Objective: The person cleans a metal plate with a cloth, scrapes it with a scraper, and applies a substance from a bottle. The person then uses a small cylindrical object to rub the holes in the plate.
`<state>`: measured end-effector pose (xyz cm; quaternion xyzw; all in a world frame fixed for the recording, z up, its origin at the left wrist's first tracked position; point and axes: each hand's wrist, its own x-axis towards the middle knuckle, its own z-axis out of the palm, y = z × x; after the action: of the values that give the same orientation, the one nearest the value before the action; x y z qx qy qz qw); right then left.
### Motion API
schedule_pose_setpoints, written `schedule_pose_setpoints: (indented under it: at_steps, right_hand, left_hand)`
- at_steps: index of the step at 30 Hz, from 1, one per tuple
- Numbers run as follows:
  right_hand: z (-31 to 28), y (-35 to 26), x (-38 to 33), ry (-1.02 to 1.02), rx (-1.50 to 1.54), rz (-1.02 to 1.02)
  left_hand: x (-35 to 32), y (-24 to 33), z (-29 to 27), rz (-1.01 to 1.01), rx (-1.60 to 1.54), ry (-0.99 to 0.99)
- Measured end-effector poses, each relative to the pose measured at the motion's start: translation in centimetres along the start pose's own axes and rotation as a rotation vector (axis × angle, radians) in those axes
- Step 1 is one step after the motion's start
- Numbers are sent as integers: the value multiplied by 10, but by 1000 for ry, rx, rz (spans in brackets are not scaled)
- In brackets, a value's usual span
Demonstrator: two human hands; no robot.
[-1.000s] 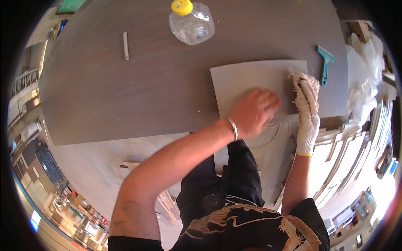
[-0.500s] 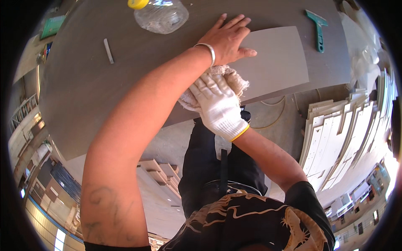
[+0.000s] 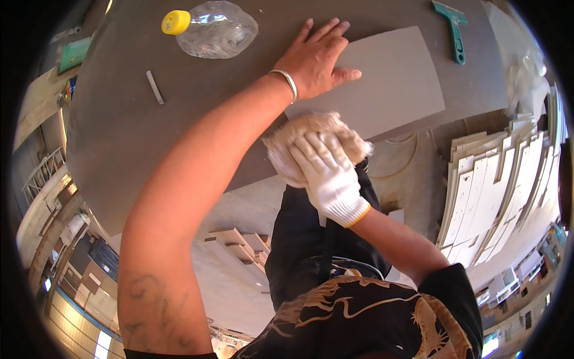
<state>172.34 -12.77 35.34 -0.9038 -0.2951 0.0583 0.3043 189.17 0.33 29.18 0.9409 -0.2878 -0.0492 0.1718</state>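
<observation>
My bare left hand (image 3: 318, 64), with a silver bangle at the wrist, lies spread on the left end of a light grey rectangular panel (image 3: 397, 78). The panel rests on a larger dark brown-grey board (image 3: 131, 137). A white knitted glove covers my right hand (image 3: 330, 173), whose palm and fingers hold a fluffy beige cloth (image 3: 317, 124). The cloth is at the board's near edge, just below the panel's lower left corner, partly hidden under the glove. Whether it still touches the board, I cannot tell.
A clear plastic bottle (image 3: 218, 33) with a yellow cap lies at the far left of the board, and a small pale stick (image 3: 155, 87) lies nearer. At the far right is a green scraper (image 3: 457, 37). Stacked white boards (image 3: 487, 185) stand on the floor at right.
My right hand has drawn the cloth toward me and slightly right, away from my left wrist. My left hand stays spread on the panel. The view has shifted a little.
</observation>
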Motion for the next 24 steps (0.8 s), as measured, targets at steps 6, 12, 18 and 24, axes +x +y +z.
schedule_pose_setpoints:
  at_steps: [6,12,18,24]
  right_hand:
    - [0,5,-18,113,17,-9]
    - [23,-5,-44,3,88,6]
    - [-1,38,-56,34,228,-61]
    - [-35,115,-80,294,-366,336]
  left_hand:
    - [0,1,-3,32,30,41]
    - [-1,11,-9,67,107,43]
    - [1,13,-16,111,251,-20]
    - [4,20,-26,1,243,-160]
